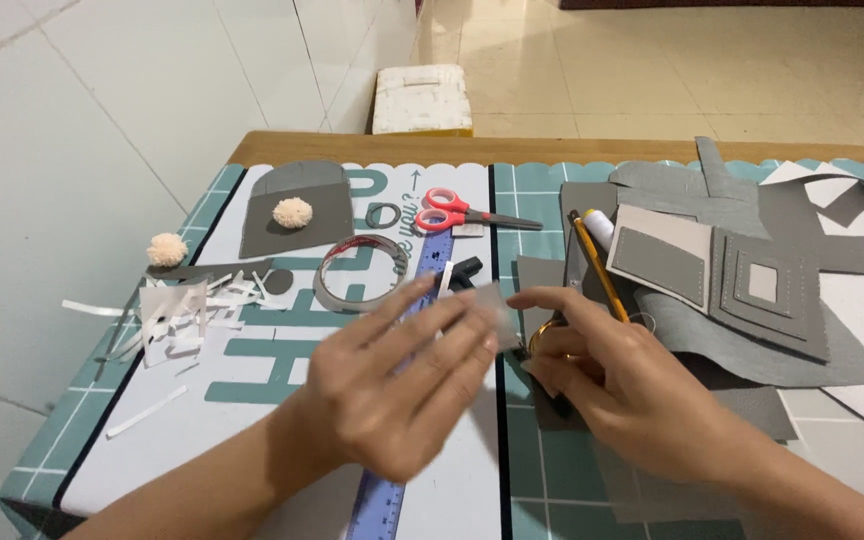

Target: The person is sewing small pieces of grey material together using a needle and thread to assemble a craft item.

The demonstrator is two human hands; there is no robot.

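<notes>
Grey translucent scrap pinched in left hand grip; right hand grip clamped on gold-handled scissors; white box beyond table.

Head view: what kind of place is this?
Likely a home craft table on a tiled floor: a cutting mat, red-handled scissors, and cut grey felt pieces by the hands.

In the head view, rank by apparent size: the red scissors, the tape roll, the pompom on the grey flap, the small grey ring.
1. Red scissors, longest.
2. Tape roll, close behind.
3. Small grey ring and pompom: alike, unranked.
</notes>
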